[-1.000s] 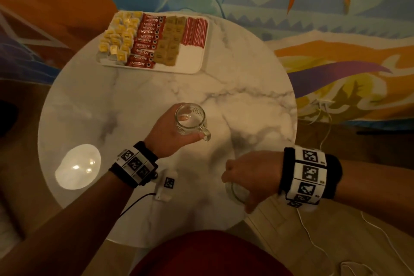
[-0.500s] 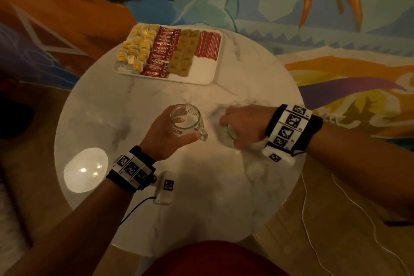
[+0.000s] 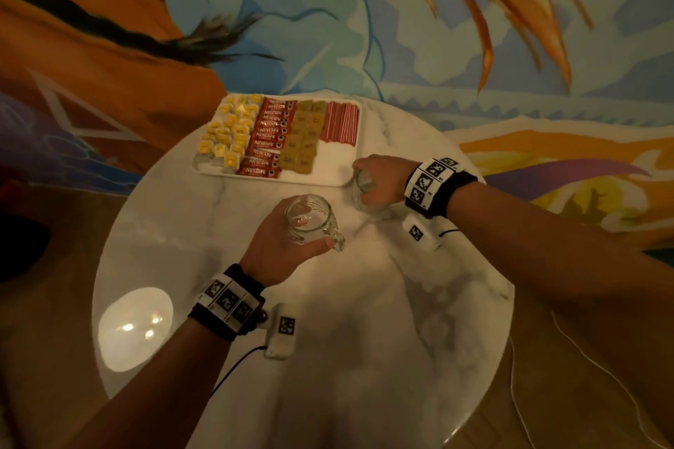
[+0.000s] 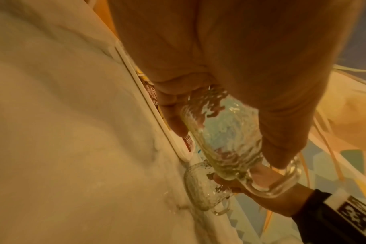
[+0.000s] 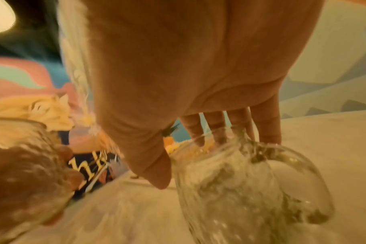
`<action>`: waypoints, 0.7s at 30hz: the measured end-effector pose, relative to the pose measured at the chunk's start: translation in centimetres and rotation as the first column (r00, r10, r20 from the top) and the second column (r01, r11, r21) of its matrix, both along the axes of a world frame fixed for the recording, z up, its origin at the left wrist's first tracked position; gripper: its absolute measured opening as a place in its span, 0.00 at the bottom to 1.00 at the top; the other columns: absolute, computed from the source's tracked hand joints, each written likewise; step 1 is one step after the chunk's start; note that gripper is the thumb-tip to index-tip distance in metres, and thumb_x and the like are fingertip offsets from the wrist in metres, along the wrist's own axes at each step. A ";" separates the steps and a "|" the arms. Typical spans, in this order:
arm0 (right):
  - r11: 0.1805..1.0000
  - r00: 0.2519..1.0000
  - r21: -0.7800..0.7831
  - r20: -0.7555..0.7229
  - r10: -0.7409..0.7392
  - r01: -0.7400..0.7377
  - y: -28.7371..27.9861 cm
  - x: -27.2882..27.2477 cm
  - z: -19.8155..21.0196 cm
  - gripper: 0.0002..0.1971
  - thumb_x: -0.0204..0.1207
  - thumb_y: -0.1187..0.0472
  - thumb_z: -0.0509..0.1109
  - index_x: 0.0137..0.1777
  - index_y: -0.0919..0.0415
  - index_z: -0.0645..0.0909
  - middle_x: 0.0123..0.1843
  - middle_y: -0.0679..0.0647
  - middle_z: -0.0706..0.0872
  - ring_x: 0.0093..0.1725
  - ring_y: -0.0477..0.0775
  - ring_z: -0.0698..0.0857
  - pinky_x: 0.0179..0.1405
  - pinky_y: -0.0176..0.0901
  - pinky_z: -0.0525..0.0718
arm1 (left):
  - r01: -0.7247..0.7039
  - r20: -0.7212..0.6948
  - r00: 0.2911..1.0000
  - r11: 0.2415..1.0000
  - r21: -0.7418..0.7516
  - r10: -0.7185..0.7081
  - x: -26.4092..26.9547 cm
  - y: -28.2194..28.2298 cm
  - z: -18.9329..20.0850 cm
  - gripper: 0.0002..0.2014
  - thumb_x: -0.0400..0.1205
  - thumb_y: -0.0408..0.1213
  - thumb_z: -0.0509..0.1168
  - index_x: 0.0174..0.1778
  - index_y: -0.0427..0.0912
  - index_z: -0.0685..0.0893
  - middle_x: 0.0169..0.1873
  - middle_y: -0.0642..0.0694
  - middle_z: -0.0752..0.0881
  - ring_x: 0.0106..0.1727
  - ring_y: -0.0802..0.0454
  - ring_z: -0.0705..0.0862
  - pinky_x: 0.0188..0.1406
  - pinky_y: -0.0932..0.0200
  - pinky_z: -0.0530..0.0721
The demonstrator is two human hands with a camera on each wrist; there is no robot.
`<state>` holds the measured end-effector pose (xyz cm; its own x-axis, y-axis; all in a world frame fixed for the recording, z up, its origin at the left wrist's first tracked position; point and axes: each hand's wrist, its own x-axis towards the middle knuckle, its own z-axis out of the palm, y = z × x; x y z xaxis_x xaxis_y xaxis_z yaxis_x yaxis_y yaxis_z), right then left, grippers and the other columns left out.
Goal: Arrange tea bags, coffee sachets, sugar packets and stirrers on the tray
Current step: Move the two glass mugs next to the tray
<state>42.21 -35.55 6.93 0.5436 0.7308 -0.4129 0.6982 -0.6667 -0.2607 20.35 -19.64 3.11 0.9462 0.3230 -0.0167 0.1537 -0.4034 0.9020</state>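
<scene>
A white tray (image 3: pixel 337 166) at the far side of the round marble table (image 3: pixel 364 321) holds rows of yellow tea bags (image 3: pixel 228 133), red coffee sachets (image 3: pixel 268 137), brown sugar packets (image 3: pixel 304 137) and red stirrers (image 3: pixel 339 122). My left hand (image 3: pixel 281 244) grips a clear glass mug (image 3: pixel 310 220) in mid-table, its handle to the right. My right hand (image 3: pixel 379 177) grips a second glass mug (image 3: pixel 364 189) from above, just off the tray's near right corner. That second mug (image 5: pixel 246 186) shows under my fingers in the right wrist view, and the first mug (image 4: pixel 230 140) in the left wrist view.
A bright lamp reflection (image 3: pixel 135 326) lies on the table's left side. Painted fabric (image 3: pixel 401 29) surrounds the table beyond its far edge. White cables (image 3: pixel 569 357) trail over the wooden floor on the right. The tray's near right part is bare white.
My right hand carried its mug from the table's near edge forward to beside the tray's near right corner. My left hand, holding its mug, stayed mid-table, now nearer the tray.
</scene>
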 end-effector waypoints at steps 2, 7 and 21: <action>0.996 0.999 0.076 -0.006 -0.039 0.040 -0.2 0.2 0.5 0.39 0.77 0.46 0.74 0.84 0.58 0.66 0.82 0.58 0.70 0.79 0.60 0.74 0.78 0.48 0.71 | 0.005 0.010 1.000 1.000 -0.011 -0.005 1.3 0.3 0.3 0.35 0.66 0.47 0.85 0.68 0.49 0.79 0.57 0.59 0.87 0.57 0.68 0.86 0.56 0.72 0.81; 0.859 0.991 0.494 -0.055 -0.126 0.136 -1.3 0.5 2.7 0.17 0.79 0.61 0.70 0.68 0.55 0.85 0.68 0.53 0.85 0.66 0.52 0.83 0.67 0.44 0.80 | 0.007 0.058 0.998 0.995 -0.101 -0.001 6.5 1.3 2.0 0.32 0.70 0.38 0.84 0.69 0.46 0.79 0.58 0.57 0.87 0.57 0.69 0.86 0.55 0.70 0.84; 0.611 0.898 0.690 -0.132 -0.420 0.387 -0.9 9.5 3.2 0.05 0.79 0.60 0.75 0.53 0.57 0.88 0.46 0.48 0.89 0.46 0.47 0.86 0.49 0.39 0.82 | 0.161 -0.125 0.980 0.987 0.026 -0.157 25.6 3.7 4.4 0.42 0.74 0.59 0.76 0.81 0.48 0.69 0.68 0.49 0.83 0.65 0.51 0.84 0.67 0.49 0.84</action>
<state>51.76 -36.42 10.11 0.8574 0.4955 0.1392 0.4236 -0.5258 -0.7377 45.97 -15.90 7.53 0.9771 0.1711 -0.1261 0.1927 -0.4629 0.8652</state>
